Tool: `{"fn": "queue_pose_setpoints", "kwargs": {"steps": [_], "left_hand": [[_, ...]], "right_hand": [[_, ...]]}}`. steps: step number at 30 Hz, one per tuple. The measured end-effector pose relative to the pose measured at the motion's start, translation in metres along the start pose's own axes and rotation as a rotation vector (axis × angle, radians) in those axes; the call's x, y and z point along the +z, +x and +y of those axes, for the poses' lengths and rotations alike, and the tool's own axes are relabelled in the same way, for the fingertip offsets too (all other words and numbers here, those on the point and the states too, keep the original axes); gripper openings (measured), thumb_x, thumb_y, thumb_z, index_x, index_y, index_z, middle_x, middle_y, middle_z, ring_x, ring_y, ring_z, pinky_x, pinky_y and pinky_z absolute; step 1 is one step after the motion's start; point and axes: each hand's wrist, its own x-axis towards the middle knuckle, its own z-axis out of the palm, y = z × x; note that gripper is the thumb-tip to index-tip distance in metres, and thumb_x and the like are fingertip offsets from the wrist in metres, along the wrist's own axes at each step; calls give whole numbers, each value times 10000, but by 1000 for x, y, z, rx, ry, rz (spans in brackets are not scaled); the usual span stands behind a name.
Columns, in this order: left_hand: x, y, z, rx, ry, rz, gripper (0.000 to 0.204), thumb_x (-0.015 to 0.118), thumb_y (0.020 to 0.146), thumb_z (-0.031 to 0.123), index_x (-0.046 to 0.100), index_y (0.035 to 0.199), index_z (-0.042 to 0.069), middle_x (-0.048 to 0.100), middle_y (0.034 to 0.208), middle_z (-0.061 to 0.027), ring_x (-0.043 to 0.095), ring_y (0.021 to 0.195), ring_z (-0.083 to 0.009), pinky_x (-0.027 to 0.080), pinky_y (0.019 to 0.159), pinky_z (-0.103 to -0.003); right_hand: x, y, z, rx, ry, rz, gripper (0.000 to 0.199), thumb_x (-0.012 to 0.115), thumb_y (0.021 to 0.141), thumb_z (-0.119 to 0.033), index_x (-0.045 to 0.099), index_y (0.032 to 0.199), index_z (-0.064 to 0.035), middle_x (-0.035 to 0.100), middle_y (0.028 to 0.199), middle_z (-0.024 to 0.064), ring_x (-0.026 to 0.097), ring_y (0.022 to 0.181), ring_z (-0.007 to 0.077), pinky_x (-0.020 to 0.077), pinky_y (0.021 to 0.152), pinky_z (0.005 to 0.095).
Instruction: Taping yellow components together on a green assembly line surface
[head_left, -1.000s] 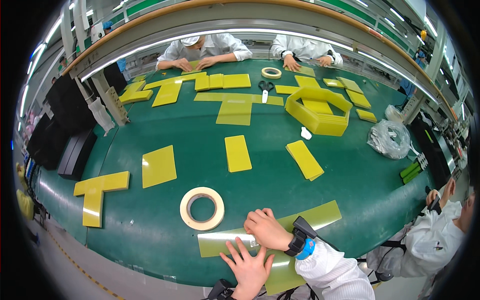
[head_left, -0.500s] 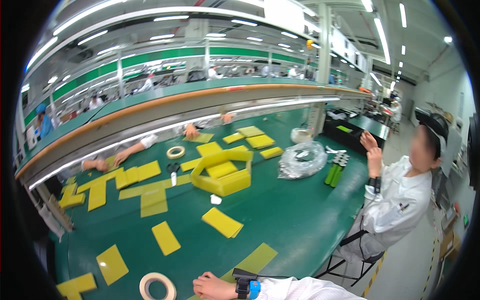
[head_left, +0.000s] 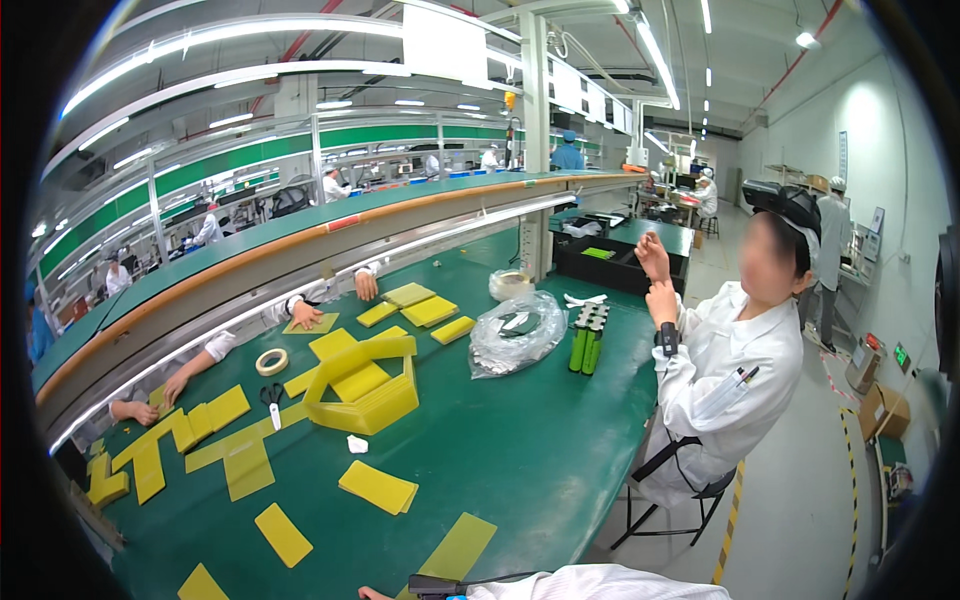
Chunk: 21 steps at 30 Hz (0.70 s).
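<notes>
At the bottom edge only a sliver of my right hand (head_left: 372, 593) shows, with my white sleeve (head_left: 600, 585) behind it. Its fingers are cut off, so whether it holds anything is hidden. Closest to it is a translucent yellow strip (head_left: 465, 545), partly under the black device (head_left: 440, 586) at my wrist. My left hand is out of view. Farther in lie a stack of yellow sheets (head_left: 378, 487), a single yellow sheet (head_left: 284, 534) and a crumpled white scrap (head_left: 357, 444).
Past these stand a yellow folded frame (head_left: 365, 415), scissors (head_left: 272, 405), a tape roll (head_left: 270, 362), a clear plastic bag (head_left: 515, 340) and green cylinders (head_left: 586, 350). Co-workers' hands (head_left: 180, 380) work on yellow sheets along the far side. A seated person (head_left: 730, 360) is at the right.
The view has turned right and tipped upward, so things on the table appear shifted left. My right hand, fully visible before, has nearly dropped out at the bottom, and the near tape roll is gone from view.
</notes>
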Motion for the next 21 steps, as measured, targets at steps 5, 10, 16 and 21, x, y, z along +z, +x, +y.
{"fn": "queue_pose_setpoints", "kwargs": {"steps": [5, 10, 16, 21], "left_hand": [[0, -2, 0, -4, 54, -9, 447, 444, 926, 506, 587, 1255, 241, 366, 1371, -336, 323, 1264, -544, 272, 946, -713], [2, -5, -1, 3, 64, 16, 451, 444, 925, 507, 573, 1272, 249, 362, 1376, -332, 322, 1265, -542, 273, 948, -711], [11, -8, -5, 18, 81, 85, 457, 443, 924, 508, 556, 1291, 260, 358, 1383, -327, 321, 1267, -540, 274, 950, -708], [-7, -6, 4, -8, 82, -33, 474, 447, 919, 515, 523, 1324, 279, 352, 1391, -322, 318, 1272, -535, 274, 954, -705]], "right_hand": [[3, 0, -2, -4, -43, 17, 141, 627, 757, -290, 614, 801, -157, 542, 838, -11, 505, 853, 175, 357, 741, 416], [7, -2, -2, -33, -106, 41, 120, 608, 779, -275, 611, 806, -158, 543, 838, -13, 503, 848, 167, 351, 736, 409], [-1, -8, 4, -15, 202, 67, 158, 629, 778, -313, 651, 846, -172, 559, 861, -17, 521, 863, 194, 346, 753, 418], [-3, -13, 14, 103, 544, 53, 134, 748, 677, -313, 728, 756, -206, 616, 881, -46, 547, 905, 194, 353, 787, 407]]}}
